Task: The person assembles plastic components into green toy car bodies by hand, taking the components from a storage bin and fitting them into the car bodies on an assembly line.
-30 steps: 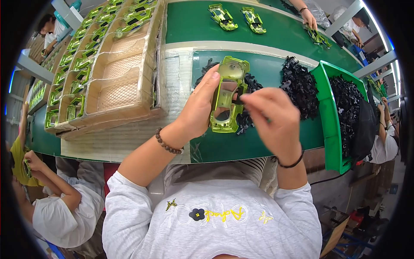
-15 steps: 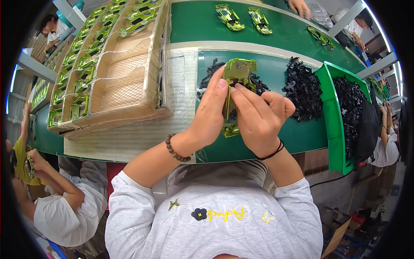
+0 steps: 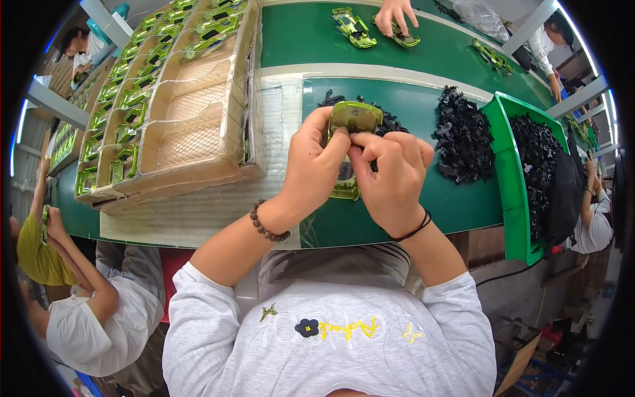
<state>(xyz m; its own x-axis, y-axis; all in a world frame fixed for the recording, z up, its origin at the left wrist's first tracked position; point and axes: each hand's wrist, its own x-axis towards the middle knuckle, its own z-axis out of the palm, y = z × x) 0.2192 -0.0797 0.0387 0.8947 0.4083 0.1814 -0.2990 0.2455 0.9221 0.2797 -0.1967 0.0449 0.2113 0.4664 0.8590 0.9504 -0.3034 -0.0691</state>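
Observation:
Above the green tabletop I hold a yellow-green toy car body shell [image 3: 357,117], tilted, its middle hidden by my fingers. My left hand [image 3: 312,165] is closed around its left side, the thumb pressing at the middle. My right hand [image 3: 395,175] is closed too, thumb and forefinger pinched together against the shell's middle; whatever lies between those fingertips is hidden. Behind the shell lies a small heap of black plastic parts [image 3: 391,123], partly covered by my hands and the shell.
At left stands a tan compartment tray [image 3: 192,142] with several green car shells. To the right are a larger black parts pile [image 3: 461,139] and a green bin [image 3: 512,172]. On the far strip, another person's hand [image 3: 395,14] touches a car shell [image 3: 405,38], near another shell [image 3: 354,28].
The shell has tilted and come slightly nearer to me. My right fingers have gone from lying stretched along it to a bent pinch. Another person's hand has come onto a far shell.

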